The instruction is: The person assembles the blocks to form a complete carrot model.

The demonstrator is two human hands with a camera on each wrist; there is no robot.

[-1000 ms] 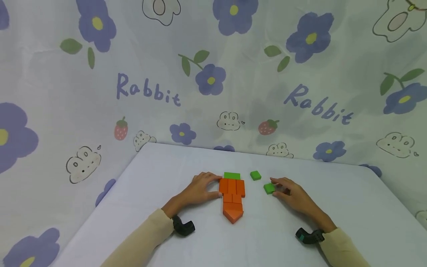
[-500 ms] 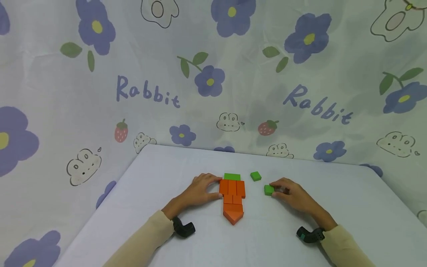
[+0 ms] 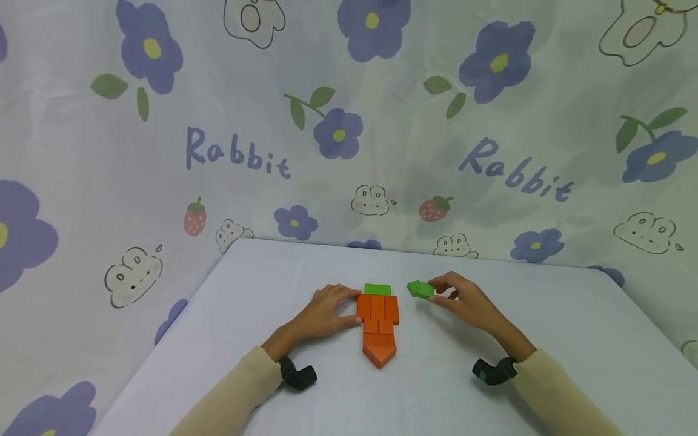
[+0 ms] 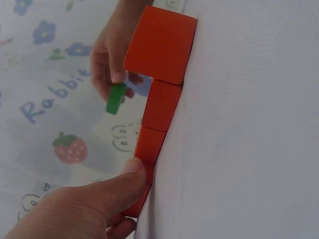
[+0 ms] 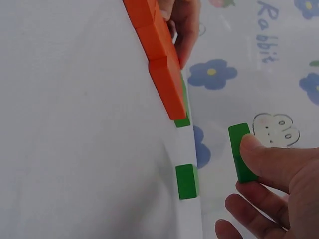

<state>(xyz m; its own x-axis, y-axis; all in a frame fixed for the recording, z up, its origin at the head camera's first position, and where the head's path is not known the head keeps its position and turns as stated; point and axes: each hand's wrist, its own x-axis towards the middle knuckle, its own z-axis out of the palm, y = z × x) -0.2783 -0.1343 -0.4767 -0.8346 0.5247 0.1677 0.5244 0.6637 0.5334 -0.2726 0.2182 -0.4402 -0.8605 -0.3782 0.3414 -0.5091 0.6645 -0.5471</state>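
My right hand [image 3: 465, 301] pinches a small green block [image 5: 239, 137] between thumb and fingers, lifted off the table. In the head view it overlaps a second green block [image 3: 412, 287], but the right wrist view shows that loose block [image 5: 187, 182] apart on the table. Orange blocks [image 3: 378, 307] lie together in a column, with a pointed orange block [image 3: 380, 354] at the near end and a flat green strip [image 3: 377, 289] at the far end. With thumb and index finger at its two ends, my left hand [image 3: 326, 313] holds the leftmost orange block [image 3: 363, 307].
The blocks lie on a white-covered table [image 3: 305, 393]. Behind it hangs a patterned curtain [image 3: 327, 175] with flowers and rabbits. A black wrist camera [image 3: 297, 374] sits on the left wrist, another black camera [image 3: 493, 370] on the right.
My right hand has gripped the nearer green block, lifted it and carried it away from me and left. My left hand stays at the orange blocks.
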